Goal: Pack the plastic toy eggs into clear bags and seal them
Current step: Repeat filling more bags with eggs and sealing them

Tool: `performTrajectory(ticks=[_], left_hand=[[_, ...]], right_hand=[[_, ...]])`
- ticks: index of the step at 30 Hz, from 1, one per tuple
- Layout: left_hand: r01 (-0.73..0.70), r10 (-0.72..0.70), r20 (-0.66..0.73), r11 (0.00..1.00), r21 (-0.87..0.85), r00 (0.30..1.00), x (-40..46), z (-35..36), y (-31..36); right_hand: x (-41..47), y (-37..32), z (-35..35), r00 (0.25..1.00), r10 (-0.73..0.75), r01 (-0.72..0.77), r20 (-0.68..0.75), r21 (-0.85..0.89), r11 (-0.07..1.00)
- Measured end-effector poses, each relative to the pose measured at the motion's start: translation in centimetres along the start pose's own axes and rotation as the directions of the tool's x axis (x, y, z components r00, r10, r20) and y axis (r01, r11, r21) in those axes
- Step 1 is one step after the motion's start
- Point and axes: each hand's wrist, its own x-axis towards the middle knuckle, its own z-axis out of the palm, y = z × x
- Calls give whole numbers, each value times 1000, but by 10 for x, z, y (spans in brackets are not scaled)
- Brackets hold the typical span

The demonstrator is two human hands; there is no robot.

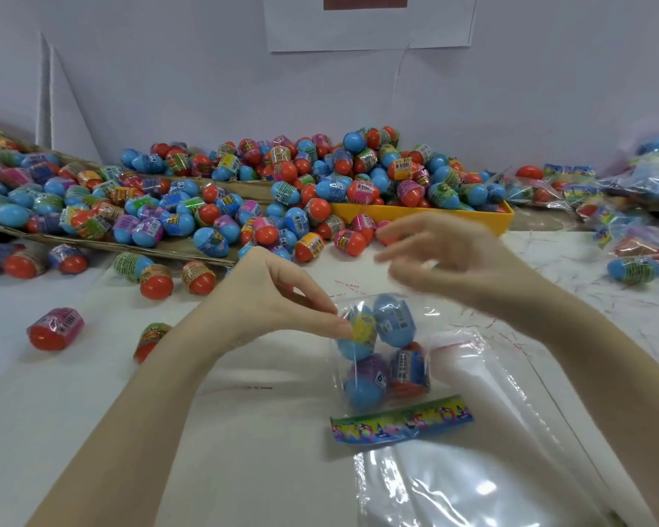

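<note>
Bag (pixel 385 351) sits mid-table on the white sheet (pixel 244 431), four eggs (pixel 358 336) inside, stacked two by two. Printed header strip (pixel 400 418) is at the near end, toward the person; open mouth points away, toward the egg pile (pixel 320 184). So the bag's long axis runs near-to-far, mouth at the far end.

Left hand (pixel 282 302) pinches the bag's upper left edge, thumb and forefinger closed on the film right beside the yellow-labelled egg. It's the anchor.

Right hand (pixel 446 260) hovers above and just beyond the mouth, fingers spread and loosely bent, holding nothing I can make out. It's motion-blurred, so can't tell if a fingertip touches the flap.

Key relation: the mouth lies directly below and slightly nearer than the right fingers, with the left hand already on its left corner. The right hand is the free one and the closer to the unheld right corner. My read: filling looks done, sealing comes next. The right hand needs to drop onto the flap and fold it toward the person.

Risk: the top eggs sit close to the mouth and may crowd the seal.

Stack of empty bags (pixel 491 450) lies just right of and under it.
</note>
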Motion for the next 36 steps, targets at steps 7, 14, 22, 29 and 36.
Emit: performTrajectory(ticks=[7, 14, 22, 29, 36], left_hand=[[-99, 99, -2, 991, -95, 995, 2, 0, -8], [-20, 19, -6, 944, -331, 1000, 3, 2, -9], [17, 11, 115, 970, -242, 993, 1, 10, -3], [-25, 32, 10, 915, -402, 999, 2, 9, -4], [-77, 64, -52, 946, -314, 997, 5, 17, -4]], right_hand=[[2, 15, -1, 929, 153, -182, 338, 56, 982], [1, 20, -8, 957, 85, -144, 279, 200, 969], [4, 25, -10, 972, -9, -84, 235, 382, 920], [2, 24, -24, 995, 78, -38, -57, 511, 859], [4, 9, 2, 960, 196, -232, 202, 175, 957]])
